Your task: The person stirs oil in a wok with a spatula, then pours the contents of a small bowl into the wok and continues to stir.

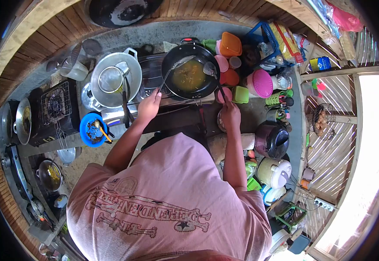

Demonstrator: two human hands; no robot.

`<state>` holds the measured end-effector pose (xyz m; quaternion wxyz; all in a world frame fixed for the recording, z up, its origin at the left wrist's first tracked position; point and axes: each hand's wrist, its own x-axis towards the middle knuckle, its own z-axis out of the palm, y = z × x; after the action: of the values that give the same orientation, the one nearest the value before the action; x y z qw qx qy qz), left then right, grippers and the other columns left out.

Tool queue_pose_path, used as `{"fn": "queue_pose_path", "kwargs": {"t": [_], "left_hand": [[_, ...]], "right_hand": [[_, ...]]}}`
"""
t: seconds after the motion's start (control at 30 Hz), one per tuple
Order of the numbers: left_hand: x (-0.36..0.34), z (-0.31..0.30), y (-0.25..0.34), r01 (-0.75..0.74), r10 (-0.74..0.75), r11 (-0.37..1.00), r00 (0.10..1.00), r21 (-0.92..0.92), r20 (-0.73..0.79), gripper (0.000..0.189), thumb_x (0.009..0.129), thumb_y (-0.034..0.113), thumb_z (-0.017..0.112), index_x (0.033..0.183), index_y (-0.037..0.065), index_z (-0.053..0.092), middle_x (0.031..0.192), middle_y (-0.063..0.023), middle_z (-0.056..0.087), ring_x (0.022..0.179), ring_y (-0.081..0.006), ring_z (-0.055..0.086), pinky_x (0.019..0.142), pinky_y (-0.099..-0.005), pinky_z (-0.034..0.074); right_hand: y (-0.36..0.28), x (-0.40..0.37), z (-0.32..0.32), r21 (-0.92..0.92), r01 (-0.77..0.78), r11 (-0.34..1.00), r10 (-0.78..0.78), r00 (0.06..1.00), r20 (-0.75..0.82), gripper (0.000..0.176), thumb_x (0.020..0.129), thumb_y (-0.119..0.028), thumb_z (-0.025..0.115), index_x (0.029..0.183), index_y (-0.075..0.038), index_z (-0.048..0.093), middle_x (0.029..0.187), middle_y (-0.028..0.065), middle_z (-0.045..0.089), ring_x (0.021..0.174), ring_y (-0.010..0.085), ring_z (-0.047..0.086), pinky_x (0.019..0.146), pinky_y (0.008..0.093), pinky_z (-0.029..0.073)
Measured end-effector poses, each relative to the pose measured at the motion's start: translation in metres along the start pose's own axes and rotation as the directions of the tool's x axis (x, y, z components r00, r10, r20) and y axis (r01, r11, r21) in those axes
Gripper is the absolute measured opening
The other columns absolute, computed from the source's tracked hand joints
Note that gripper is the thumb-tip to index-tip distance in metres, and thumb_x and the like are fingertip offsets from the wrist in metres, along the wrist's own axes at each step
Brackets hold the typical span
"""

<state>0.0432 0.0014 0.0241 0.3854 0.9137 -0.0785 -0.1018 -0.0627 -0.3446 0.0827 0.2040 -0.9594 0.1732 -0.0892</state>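
A black wok [172, 65] with yellowish oil and small browned pieces [190, 76] in it sits on the stove [151, 74]. My left hand [150, 104] is closed round the handle of a metal utensil [166, 78], whose far end reaches into the wok. At the wok's right side, my right hand [230, 114] grips the dark handle of a spatula [210, 68], its head near the inner right wall. Left of the wok, a large silver pot [97, 82] holds a round strainer [110, 79].
A blue bowl [83, 130] with dark contents and an orange-handled spoon stands left of my left arm. A second stove [55, 104] is farther left. Plastic containers [259, 83], a dark rice cooker [272, 140] and a white one [274, 172] line the right side.
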Motion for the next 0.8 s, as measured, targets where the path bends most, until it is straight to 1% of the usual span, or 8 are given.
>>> {"fn": "queue_pose_path", "kwargs": {"t": [0.23, 0.33, 0.4, 0.43, 0.53, 0.63, 0.73, 0.8], "left_hand": [[0.018, 0.002, 0.015, -0.009, 0.01, 0.999, 1.0, 0.04, -0.015, 0.052, 0.108, 0.047, 0.039, 0.144, 0.014, 0.058, 0.105, -0.0286, 0.071, 0.099, -0.0492, 0.067, 0.087, -0.0578, 0.051], [0.02, 0.005, 0.017, 0.016, -0.017, 0.997, 1.0, 0.077, 0.011, 0.051, 0.108, 0.047, 0.039, 0.143, 0.014, 0.058, 0.104, -0.0288, 0.071, 0.099, -0.0499, 0.067, 0.087, -0.0586, 0.051], [0.016, 0.004, 0.018, -0.015, 0.01, 0.995, 0.999, 0.095, 0.051, 0.051, 0.109, 0.045, 0.037, 0.145, 0.013, 0.057, 0.1, -0.0278, 0.072, 0.095, -0.0485, 0.069, 0.086, -0.0589, 0.053], [0.013, 0.006, 0.015, -0.013, 0.008, 0.995, 0.999, 0.096, 0.051, 0.051, 0.109, 0.045, 0.037, 0.145, 0.013, 0.057, 0.1, -0.0278, 0.072, 0.095, -0.0485, 0.069, 0.086, -0.0589, 0.053], [0.004, 0.007, 0.005, -0.049, 0.05, 0.995, 0.999, 0.086, -0.004, 0.052, 0.109, 0.045, 0.037, 0.144, 0.013, 0.057, 0.1, -0.0269, 0.073, 0.095, -0.0483, 0.069, 0.086, -0.058, 0.053], [-0.004, -0.001, 0.007, -0.066, 0.067, 0.998, 0.996, 0.015, -0.058, 0.052, 0.109, 0.045, 0.038, 0.144, 0.013, 0.058, 0.1, -0.0271, 0.072, 0.094, -0.0484, 0.069, 0.085, -0.0578, 0.052], [0.001, -0.002, 0.001, -0.076, 0.075, 0.997, 0.992, -0.004, -0.101, 0.05, 0.109, 0.045, 0.04, 0.146, 0.015, 0.056, 0.1, -0.0285, 0.071, 0.093, -0.0494, 0.068, 0.084, -0.0588, 0.051], [0.01, -0.004, 0.005, -0.051, 0.052, 0.999, 0.994, 0.012, -0.098, 0.05, 0.109, 0.045, 0.04, 0.146, 0.016, 0.056, 0.099, -0.0285, 0.071, 0.093, -0.0494, 0.068, 0.083, -0.059, 0.051]], "right_hand": [[-0.001, 0.028, 0.028, -0.056, 0.037, 0.998, -0.04, 0.998, -0.046, 0.037, 0.097, -0.014, 0.06, 0.134, -0.009, 0.067, 0.1, 0.0265, 0.071, 0.09, 0.0439, 0.07, 0.075, 0.0518, 0.056], [-0.001, 0.033, 0.041, 0.007, 0.097, 0.995, -0.097, 0.995, -0.026, 0.042, 0.094, -0.011, 0.058, 0.135, -0.011, 0.065, 0.099, 0.0247, 0.071, 0.088, 0.0434, 0.07, 0.075, 0.0517, 0.057], [-0.001, 0.033, 0.05, 0.061, 0.22, 0.974, -0.217, 0.975, -0.048, 0.04, 0.095, -0.01, 0.057, 0.134, -0.008, 0.066, 0.097, 0.0253, 0.071, 0.087, 0.0437, 0.069, 0.076, 0.0514, 0.057], [-0.001, 0.03, 0.049, 0.063, 0.22, 0.973, -0.217, 0.975, -0.046, 0.04, 0.095, -0.01, 0.057, 0.134, -0.008, 0.066, 0.097, 0.0253, 0.071, 0.087, 0.0437, 0.069, 0.076, 0.0514, 0.057], [-0.01, 0.013, 0.031, 0.139, 0.165, 0.976, -0.169, 0.985, 0.021, 0.038, 0.095, -0.01, 0.056, 0.132, -0.006, 0.066, 0.097, 0.0259, 0.072, 0.09, 0.044, 0.069, 0.078, 0.0517, 0.057], [-0.012, 0.002, 0.011, 0.2, 0.138, 0.97, -0.134, 0.99, -0.032, 0.038, 0.096, -0.009, 0.056, 0.132, -0.006, 0.067, 0.101, 0.0262, 0.072, 0.093, 0.0446, 0.07, 0.08, 0.0521, 0.057], [0.002, 0.0, 0.007, 0.145, 0.103, 0.984, -0.1, 0.995, -0.031, 0.039, 0.096, -0.01, 0.056, 0.133, -0.007, 0.066, 0.106, 0.0266, 0.072, 0.096, 0.0445, 0.07, 0.082, 0.0531, 0.057], [0.003, 0.002, 0.002, -0.023, 0.011, 1.0, -0.009, 0.999, 0.045, 0.039, 0.096, -0.013, 0.057, 0.133, -0.009, 0.067, 0.107, 0.0266, 0.071, 0.095, 0.0445, 0.071, 0.081, 0.0538, 0.057]]}}
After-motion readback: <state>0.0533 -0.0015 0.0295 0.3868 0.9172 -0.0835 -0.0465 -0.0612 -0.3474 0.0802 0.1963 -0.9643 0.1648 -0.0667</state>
